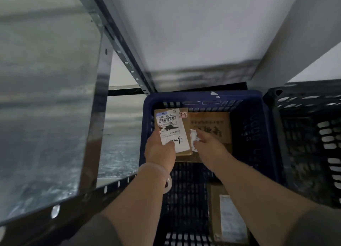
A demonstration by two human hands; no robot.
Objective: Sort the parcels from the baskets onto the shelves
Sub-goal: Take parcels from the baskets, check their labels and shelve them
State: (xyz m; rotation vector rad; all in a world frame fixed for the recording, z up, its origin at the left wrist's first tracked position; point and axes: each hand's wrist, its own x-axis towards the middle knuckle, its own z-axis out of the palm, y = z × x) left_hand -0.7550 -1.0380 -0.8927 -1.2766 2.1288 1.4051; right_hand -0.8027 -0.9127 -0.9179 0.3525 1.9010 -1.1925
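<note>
Curling fingers [169,144] of the left hand [159,151] grip the labelled parcel [172,124].

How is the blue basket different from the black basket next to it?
The blue basket is dark blue; the black basket is black. The blue basket holds brown parcels, and the left hand and right hand reach into it; no parcels show in the black basket, partly out of frame. Both are plastic with slotted walls.

A grey, mottled floor [120,149] lies below me. A perforated metal post [118,51] slants past a pale wall [193,33]; light is dim.
</note>
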